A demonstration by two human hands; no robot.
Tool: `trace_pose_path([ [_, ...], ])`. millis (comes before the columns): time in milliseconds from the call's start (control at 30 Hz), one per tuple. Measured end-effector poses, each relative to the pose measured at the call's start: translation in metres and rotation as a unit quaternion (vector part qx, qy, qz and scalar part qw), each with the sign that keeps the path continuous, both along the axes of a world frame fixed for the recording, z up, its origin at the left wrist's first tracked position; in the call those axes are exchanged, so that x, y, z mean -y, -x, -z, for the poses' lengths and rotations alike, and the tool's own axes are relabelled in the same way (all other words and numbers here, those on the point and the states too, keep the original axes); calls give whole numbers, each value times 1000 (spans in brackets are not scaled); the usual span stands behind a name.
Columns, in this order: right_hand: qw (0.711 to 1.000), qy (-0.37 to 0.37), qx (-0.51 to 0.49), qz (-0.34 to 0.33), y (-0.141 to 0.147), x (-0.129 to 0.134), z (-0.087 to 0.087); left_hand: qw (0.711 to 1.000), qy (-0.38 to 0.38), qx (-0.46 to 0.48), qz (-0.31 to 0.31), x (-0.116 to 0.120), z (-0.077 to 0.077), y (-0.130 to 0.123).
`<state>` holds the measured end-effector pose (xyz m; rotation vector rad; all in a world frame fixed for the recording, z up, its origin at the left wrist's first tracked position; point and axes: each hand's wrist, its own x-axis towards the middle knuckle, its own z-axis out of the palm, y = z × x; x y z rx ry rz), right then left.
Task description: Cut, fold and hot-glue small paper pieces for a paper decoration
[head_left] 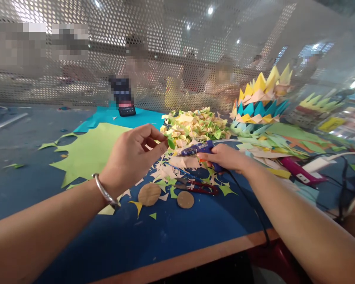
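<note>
Between the thumb and fingertips of my left hand (136, 157) is a small green paper piece (171, 142). My right hand (227, 157) is wrapped round a blue glue gun (199, 148), its nozzle pointing left, close to the green piece. Behind both hands lies a pile of small yellow, pink and green paper pieces (195, 124). Below them are red-handled scissors (199, 187), a larger round brown disc (149, 194) and a smaller one (185, 200), among paper scraps.
A green sheet with cut edges (85, 152) lies left, a phone (126, 98) stands on blue paper (148, 117). Back right is a spiky layered paper form (258, 106). A magenta power strip (303, 171) and cables lie right. Metal mesh (165, 51) rises behind.
</note>
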<state>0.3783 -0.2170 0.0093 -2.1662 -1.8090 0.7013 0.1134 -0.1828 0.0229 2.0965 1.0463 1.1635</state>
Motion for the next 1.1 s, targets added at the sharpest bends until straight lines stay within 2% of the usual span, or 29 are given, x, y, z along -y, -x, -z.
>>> trace_pose_path([
  [100, 995, -19, 93, -16, -2, -2, 2, 1000, -2, 6, -15, 0, 5, 7],
  [267, 989, -1, 145, -22, -1, -2, 3, 1000, -8, -4, -21, -1, 18, 20],
  [333, 982, -22, 186, -24, 2, -1, 2, 1000, -16, -16, -13, -2, 19, 23],
  [433, 971, -65, 229, 10, 11, 4, 0, 1000, -17, -23, 3, -1, 19, 24],
  [567, 966, -150, 209, 29, 20, 10, -3, 1000, -16, -20, 13, 0, 18, 23],
  [633, 971, -179, 156, 0, 23, 13, -3, 1000, -20, -17, 8, 1, 19, 22],
  [767, 974, -185, 58, -115, 31, 16, 2, 999, -27, -25, 5, 0, 19, 20],
  [900, 962, -170, 46, -207, 44, 20, 6, 998, -29, -49, 19, -1, 20, 18],
  [1000, 960, -142, 54, -236, 50, 23, 7, 997, -25, -73, 27, -2, 21, 15],
  [1100, 964, -115, 58, -231, 50, 24, 7, 996, -20, -82, 25, -1, 21, 14],
])
